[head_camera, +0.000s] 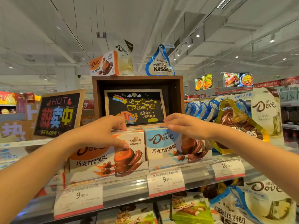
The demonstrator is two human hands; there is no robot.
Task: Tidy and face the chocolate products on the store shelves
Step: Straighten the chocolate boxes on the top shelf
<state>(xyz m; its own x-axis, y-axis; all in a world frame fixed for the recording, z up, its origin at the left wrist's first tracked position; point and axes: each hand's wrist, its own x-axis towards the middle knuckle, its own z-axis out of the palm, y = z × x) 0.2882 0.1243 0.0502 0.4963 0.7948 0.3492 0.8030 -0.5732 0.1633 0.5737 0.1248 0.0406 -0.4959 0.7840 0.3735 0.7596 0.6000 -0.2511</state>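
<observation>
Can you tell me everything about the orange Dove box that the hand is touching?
The orange Dove box looks like glossy cardboard. Its front is white with an orange patch behind the brown Dove name, Chinese writing and a picture of a nut-filled chocolate. It stands upright, facing forward, first in a row of similar boxes in a display tray on the shelf, beside the blue Dove box. The left hand holds its top, fingers over the upper edge and thumb on the front. A 9.90 price tag hangs below.
</observation>
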